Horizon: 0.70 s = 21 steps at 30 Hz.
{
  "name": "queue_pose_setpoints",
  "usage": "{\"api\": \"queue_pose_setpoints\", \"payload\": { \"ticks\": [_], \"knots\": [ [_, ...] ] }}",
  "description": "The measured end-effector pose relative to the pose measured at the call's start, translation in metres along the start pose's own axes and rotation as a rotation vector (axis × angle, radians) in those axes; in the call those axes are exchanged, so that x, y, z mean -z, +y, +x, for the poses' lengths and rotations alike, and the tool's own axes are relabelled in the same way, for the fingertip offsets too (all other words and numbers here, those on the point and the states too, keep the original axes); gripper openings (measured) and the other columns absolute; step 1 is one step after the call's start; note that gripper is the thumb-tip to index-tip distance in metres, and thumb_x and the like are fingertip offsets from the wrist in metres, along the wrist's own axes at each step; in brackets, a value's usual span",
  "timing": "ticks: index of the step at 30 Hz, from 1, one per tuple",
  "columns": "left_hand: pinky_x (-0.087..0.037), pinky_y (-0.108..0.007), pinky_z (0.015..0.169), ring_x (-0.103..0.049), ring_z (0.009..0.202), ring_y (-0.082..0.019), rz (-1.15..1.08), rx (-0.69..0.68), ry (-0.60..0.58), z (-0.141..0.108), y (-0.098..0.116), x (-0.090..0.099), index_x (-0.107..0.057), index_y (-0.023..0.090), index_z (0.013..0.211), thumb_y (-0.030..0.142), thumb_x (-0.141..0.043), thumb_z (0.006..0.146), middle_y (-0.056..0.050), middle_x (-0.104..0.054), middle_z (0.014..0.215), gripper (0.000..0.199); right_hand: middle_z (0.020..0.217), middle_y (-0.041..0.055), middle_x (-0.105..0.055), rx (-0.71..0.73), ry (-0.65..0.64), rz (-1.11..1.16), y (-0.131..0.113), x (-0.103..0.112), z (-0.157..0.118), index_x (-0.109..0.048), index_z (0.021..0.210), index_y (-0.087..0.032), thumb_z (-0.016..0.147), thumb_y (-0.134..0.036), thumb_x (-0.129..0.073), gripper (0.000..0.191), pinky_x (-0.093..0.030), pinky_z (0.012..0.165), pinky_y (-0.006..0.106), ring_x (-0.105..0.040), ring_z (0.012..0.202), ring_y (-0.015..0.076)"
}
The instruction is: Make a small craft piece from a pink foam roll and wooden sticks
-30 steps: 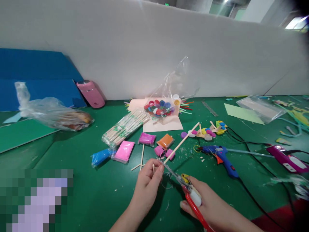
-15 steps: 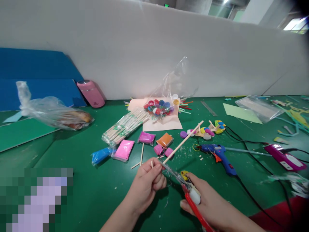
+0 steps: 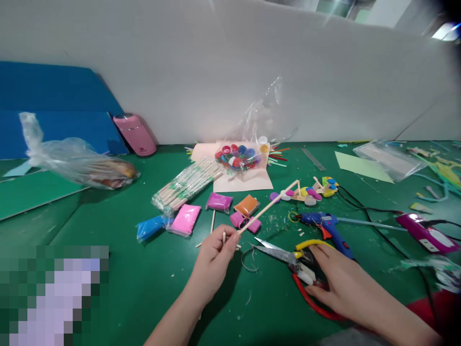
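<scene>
Slim pale wooden stick (image 3: 268,207): likely light, stiff. Your left hand (image 3: 216,252) pinches its near end, good hold; right hand (image 3: 340,274) grips red-and-yellow-handled metal scissors (image 3: 275,252).

Pink bottle (image 3: 135,135) beside blue board (image 3: 50,91), ruler (image 3: 313,159) near pale green sheet (image 3: 363,166)

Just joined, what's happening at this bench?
The left hand pinches a thin wooden stick that slants up and away. The right hand holds scissors, blades parted and clear of the stick. On the green table beyond lie clay packets, a bag of sticks and a blue glue gun.
</scene>
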<state>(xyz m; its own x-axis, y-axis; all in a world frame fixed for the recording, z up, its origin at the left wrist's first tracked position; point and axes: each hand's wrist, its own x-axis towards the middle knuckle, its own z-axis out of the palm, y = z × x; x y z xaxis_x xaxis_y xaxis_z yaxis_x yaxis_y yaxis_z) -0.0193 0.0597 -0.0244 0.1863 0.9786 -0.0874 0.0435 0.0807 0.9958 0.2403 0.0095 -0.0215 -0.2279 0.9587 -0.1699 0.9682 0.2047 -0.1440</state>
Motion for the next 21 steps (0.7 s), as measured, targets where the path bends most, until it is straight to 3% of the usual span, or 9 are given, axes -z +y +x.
{"api": "queue_pose_setpoints", "payload": {
  "ticks": [4, 8, 10, 12, 16, 21],
  "knots": [
    [-0.028, -0.022, 0.050, -0.037, 0.055, -0.011, 0.268, -0.066, -0.049, -0.002, 0.004, -0.002, -0.050, 0.017, 0.072, 0.026, -0.042, 0.082, 0.003, -0.043, 0.060, 0.016, 0.077, 0.0064, -0.063, 0.067, 0.079, -0.058, -0.013, 0.022, 0.001, -0.061, 0.077, -0.021, 0.076, -0.038, -0.050, 0.021, -0.044, 0.061, 0.034, -0.059, 0.069, 0.0223],
    [-0.031, -0.021, 0.052, -0.040, 0.056, -0.011, 0.378, -0.140, -0.143, -0.004, 0.001, -0.005, -0.051, 0.018, 0.075, 0.025, -0.040, 0.083, 0.003, -0.046, 0.062, 0.015, 0.096, 0.0063, -0.062, 0.263, 0.462, 0.042, -0.049, 0.040, 0.017, -0.059, 0.094, -0.020, 0.081, -0.028, -0.050, 0.019, -0.037, 0.079, 0.033, -0.054, 0.090, 0.0203],
    [-0.032, -0.021, 0.054, -0.041, 0.057, -0.011, 0.407, -0.169, -0.178, -0.005, -0.001, -0.006, -0.050, 0.018, 0.075, 0.024, -0.039, 0.084, 0.002, -0.047, 0.062, 0.016, 0.106, 0.0067, -0.059, 0.319, 0.457, 0.034, -0.064, 0.039, 0.031, -0.056, 0.104, -0.021, 0.082, -0.026, -0.049, 0.024, -0.031, 0.085, 0.036, -0.050, 0.099, 0.0219],
    [-0.033, -0.021, 0.055, -0.043, 0.057, -0.012, 0.445, -0.196, -0.193, -0.005, -0.003, -0.006, -0.050, 0.018, 0.075, 0.024, -0.039, 0.084, 0.002, -0.048, 0.063, 0.016, 0.101, 0.0065, -0.061, 0.344, 0.401, 0.020, -0.071, 0.033, 0.045, -0.055, 0.107, -0.021, 0.084, -0.026, -0.046, 0.025, -0.027, 0.085, 0.038, -0.050, 0.094, 0.0212],
    [-0.032, -0.022, 0.055, -0.044, 0.057, -0.012, 0.565, -0.244, -0.188, -0.004, -0.005, -0.006, -0.049, 0.018, 0.073, 0.023, -0.038, 0.084, 0.001, -0.049, 0.063, 0.017, 0.070, 0.0028, -0.059, 0.381, 0.312, -0.019, -0.071, 0.020, 0.061, -0.060, 0.094, -0.022, 0.088, -0.030, -0.039, 0.023, -0.027, 0.065, 0.031, -0.048, 0.068, 0.0169],
    [-0.032, -0.023, 0.054, -0.044, 0.056, -0.013, 0.668, -0.274, -0.139, -0.005, -0.004, -0.007, -0.045, 0.018, 0.069, 0.023, -0.036, 0.085, 0.001, -0.047, 0.061, 0.019, 0.068, 0.0013, -0.056, 0.345, 0.272, 0.009, -0.073, 0.018, 0.061, -0.058, 0.079, -0.021, 0.089, -0.034, -0.035, 0.028, -0.022, 0.060, 0.029, -0.046, 0.067, 0.0161]
  ]
}}
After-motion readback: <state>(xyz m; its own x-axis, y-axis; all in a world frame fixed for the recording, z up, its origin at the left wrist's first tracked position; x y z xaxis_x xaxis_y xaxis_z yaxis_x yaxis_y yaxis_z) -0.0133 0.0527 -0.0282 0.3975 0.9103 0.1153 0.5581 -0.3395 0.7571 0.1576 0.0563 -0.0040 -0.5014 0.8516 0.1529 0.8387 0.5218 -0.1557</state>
